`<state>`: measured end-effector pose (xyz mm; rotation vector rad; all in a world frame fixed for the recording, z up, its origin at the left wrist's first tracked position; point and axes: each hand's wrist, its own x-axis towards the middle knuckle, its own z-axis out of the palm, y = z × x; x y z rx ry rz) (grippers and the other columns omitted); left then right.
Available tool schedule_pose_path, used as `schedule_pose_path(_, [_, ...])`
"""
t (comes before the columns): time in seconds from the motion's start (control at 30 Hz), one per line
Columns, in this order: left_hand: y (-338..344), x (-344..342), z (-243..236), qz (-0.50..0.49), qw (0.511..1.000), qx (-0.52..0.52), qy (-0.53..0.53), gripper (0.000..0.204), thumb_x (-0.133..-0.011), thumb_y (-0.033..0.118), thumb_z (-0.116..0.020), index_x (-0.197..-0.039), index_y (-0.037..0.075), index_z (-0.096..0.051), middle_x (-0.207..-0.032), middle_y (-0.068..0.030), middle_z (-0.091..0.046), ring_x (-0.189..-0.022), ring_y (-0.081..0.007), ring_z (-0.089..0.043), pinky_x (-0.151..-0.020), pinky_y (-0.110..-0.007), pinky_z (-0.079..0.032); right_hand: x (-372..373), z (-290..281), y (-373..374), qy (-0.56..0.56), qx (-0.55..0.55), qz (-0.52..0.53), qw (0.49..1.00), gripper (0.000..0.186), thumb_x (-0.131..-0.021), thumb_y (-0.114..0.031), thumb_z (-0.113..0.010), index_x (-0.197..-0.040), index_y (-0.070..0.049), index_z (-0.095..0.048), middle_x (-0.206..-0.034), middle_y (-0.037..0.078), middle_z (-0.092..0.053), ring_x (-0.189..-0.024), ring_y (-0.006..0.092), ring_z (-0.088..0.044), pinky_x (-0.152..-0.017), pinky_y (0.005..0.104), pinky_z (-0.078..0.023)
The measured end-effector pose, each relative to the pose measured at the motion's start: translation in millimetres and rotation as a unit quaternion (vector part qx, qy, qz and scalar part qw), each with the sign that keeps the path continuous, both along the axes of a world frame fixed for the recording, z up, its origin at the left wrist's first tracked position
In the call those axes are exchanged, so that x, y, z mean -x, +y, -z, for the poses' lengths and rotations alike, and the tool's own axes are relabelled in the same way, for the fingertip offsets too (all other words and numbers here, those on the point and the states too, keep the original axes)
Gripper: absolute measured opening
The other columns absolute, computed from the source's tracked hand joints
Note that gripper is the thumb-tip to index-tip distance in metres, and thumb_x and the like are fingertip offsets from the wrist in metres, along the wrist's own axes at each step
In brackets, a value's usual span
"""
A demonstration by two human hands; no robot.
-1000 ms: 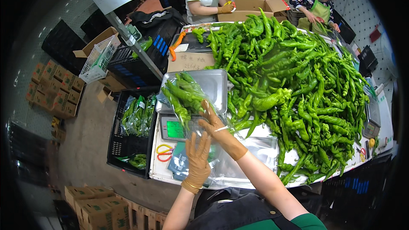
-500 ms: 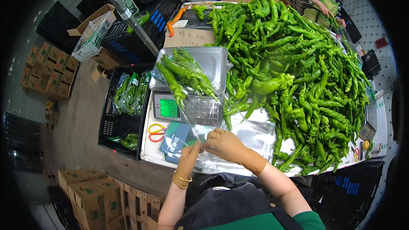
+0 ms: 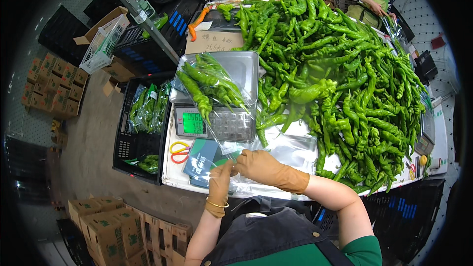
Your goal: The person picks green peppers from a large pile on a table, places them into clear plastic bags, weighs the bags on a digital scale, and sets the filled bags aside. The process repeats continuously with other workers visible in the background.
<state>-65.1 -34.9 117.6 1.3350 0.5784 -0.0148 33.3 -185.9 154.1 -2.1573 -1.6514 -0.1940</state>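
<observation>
A clear plastic bag (image 3: 227,146) with several long green peppers (image 3: 198,88) inside lies on the steel pan of a digital scale (image 3: 230,124), whose display glows green. Its loose end stretches over the keypad toward me. My left hand (image 3: 219,183), in a tan glove with a yellow band at the wrist, is pinched closed on that end. Right beside it, my right hand (image 3: 266,170), gloved alike, has its fingers bent and closed on the same plastic; the fingertips meet and partly hide what they grip. Dark green printed packets (image 3: 201,161) lie under the plastic near my left hand.
A large heap of green peppers (image 3: 345,88) covers the table's right side. Scissors (image 3: 179,152) with red and yellow handles lie left of the packets. A black crate (image 3: 139,151) with bagged peppers stands at left. Flat clear bags (image 3: 295,155) lie right of the scale. Two people work across the table.
The view has shifted slightly. My hands stay together at the bag's end, and the right elbow has swung outward. Across the table, the person's hand with scissors has moved left.
</observation>
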Motion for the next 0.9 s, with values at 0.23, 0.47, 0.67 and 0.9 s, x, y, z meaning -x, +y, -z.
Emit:
schedule_pose_path(0.23, [0, 0, -7, 0.006, 0.994, -0.11, 0.01, 0.035, -0.098, 0.023, -0.056, -0.084, -0.005, -0.07, -0.076, -0.0061, -0.069, -0.072, -0.0105, -0.061, -0.07, -0.025, -0.047, 2, -13, -5, -0.006, 0.072, -0.048, 0.996, 0.011, -0.078, -0.017, -0.061, -0.077, -0.006, -0.056, -0.081, 0.004, -0.054, -0.081, 0.0211, -0.058, -0.054, 0.032, -0.052])
schedule_pose_path(0.47, [35, 10, -20, 0.058, 0.96, -0.247, -0.115, 0.032, -0.099, 0.018, -0.052, -0.083, -0.004, -0.069, -0.082, -0.0086, -0.072, -0.082, -0.0176, -0.067, -0.076, -0.03, -0.05, 89, 0, -218, 0.285, 0.563, -0.112, 0.767, 0.016, -0.082, -0.009, -0.06, -0.092, -0.001, -0.069, -0.092, 0.018, -0.069, -0.086, 0.0321, -0.068, -0.071, 0.0456, -0.056])
schedule_pose_path(0.67, [86, -8, -19, 0.046, 0.804, -0.548, -0.228, 0.041, -0.086, 0.008, -0.068, -0.126, 0.007, -0.056, -0.131, -0.0181, -0.055, -0.117, -0.0347, -0.056, -0.098, -0.044, -0.045, 59, -23, -215, 0.352, 0.455, 0.007, 0.818, 0.037, -0.084, -0.019, -0.064, -0.119, -0.007, -0.061, -0.091, 0.016, -0.066, -0.087, 0.0348, -0.066, -0.067, 0.0455, -0.054])
schedule_pose_path(0.9, [67, -27, 15, 0.203, 0.674, -0.64, -0.308, 0.064, -0.085, 0.034, -0.07, -0.144, 0.026, -0.047, -0.153, -0.0121, -0.037, -0.141, -0.0397, -0.032, -0.11, -0.053, -0.029, -77, -48, -46, -0.131, 0.069, -0.144, 0.979, 0.04, -0.08, -0.015, -0.059, -0.12, -0.016, -0.059, -0.135, 0.008, -0.053, -0.122, 0.0296, -0.054, -0.099, 0.0427, -0.048])
